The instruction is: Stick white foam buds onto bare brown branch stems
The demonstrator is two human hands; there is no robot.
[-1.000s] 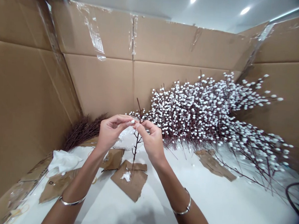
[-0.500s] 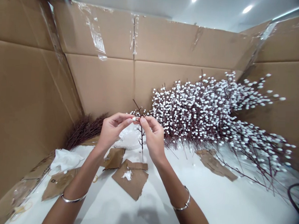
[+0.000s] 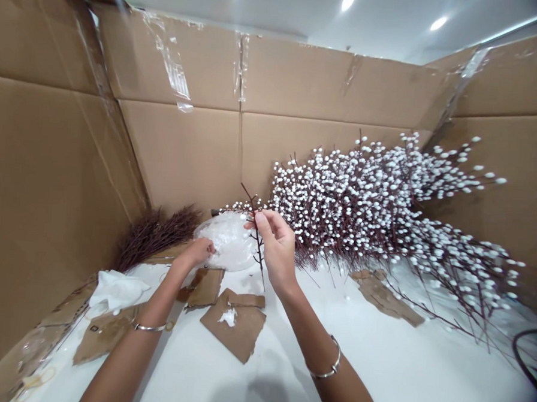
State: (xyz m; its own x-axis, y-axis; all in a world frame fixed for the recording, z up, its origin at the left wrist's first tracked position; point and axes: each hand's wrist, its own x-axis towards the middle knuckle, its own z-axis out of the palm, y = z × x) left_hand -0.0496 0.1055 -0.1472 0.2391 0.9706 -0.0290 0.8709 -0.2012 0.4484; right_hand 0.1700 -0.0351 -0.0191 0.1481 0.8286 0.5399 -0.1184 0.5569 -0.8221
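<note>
taped cardboard walls; ceiling lights above; dark cable far right

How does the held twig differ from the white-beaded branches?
The twig is a single stem; the white-beaded branches form a dense heap. The twig is held in the right hand; the branches lie unheld. The twig's lower shoots look bare; the branches are thickly beaded. Both have thin, dark stems.

On the white table, near the middle, a torn card with a white smear; just behind, a smaller card and a clear bag; leftward, a stained card beside a white wad; rightward, a long scrap; back right, a heap of white-budded twigs; back left, bare twigs, undersides hidden.
</note>
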